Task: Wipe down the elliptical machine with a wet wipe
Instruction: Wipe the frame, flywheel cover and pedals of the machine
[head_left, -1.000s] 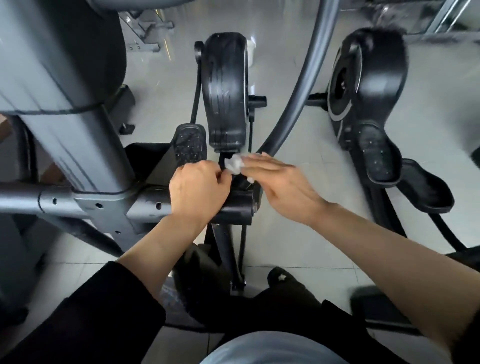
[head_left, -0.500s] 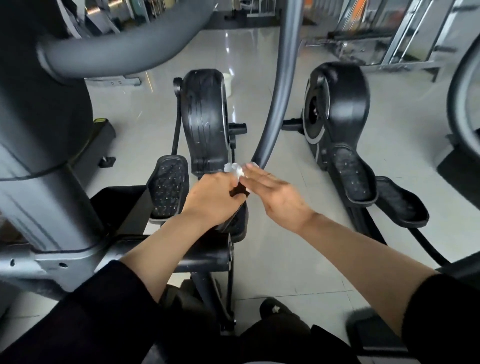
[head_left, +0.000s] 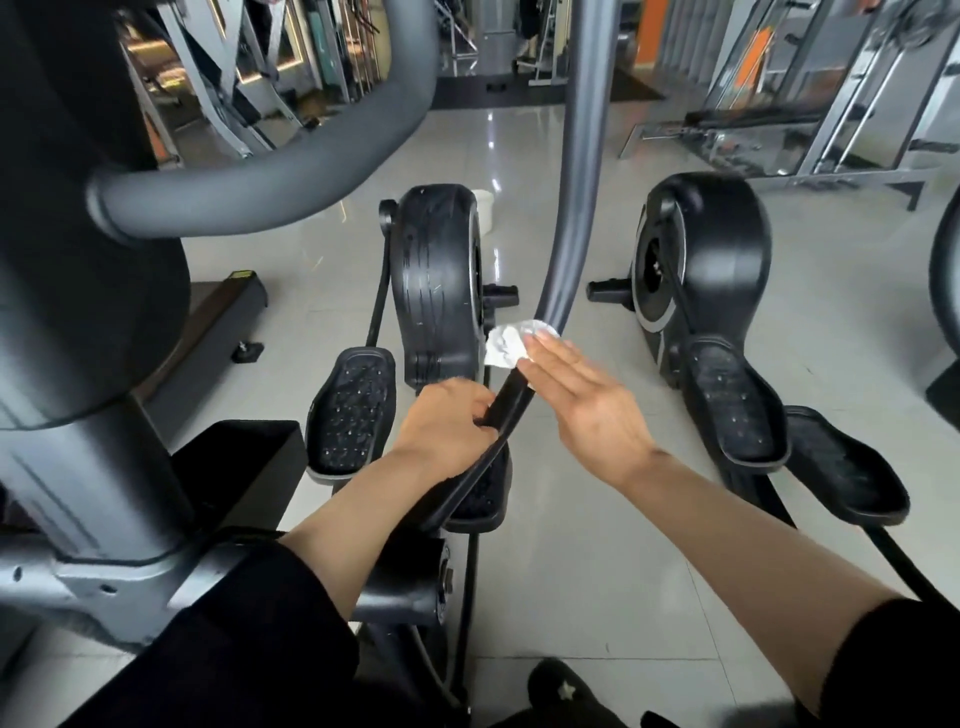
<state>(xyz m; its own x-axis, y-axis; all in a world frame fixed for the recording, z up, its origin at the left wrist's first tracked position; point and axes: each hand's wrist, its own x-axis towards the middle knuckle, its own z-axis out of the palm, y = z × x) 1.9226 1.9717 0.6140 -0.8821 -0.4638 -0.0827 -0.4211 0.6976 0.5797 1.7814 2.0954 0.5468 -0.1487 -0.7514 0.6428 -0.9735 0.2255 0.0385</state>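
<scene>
Elliptical machine (head_left: 436, 280) fills the left and middle of the view on a glossy tiled floor (head_left: 597, 571); its black rear wheel housing stands upright mid-frame, a studded pedal (head_left: 350, 410) just left of it. Grey swing arm (head_left: 571, 197) runs down from the top edge, curving into a black lower section. Wet wipe (head_left: 506, 343), white and crumpled, sits against that arm where grey meets black. Right hand (head_left: 582, 410) lies flat, fingers straight and together, fingertips pressing the wipe onto the arm. Left hand (head_left: 447, 426) curls around the black lower section just below the wipe; its fingertips are hidden behind the bar. The right pedal is mostly covered by the left wrist and the bar. The thick grey column (head_left: 78, 364) at the left edge is cut off by the frame, top and bottom. Second elliptical (head_left: 711, 270) stands to the right, well apart, its far end cut off at the lower right. A small yellow label (head_left: 242, 274) on a base near the left is too small to read. No brand marks legible anywhere. Background racks (head_left: 831, 104) blurred.
</scene>
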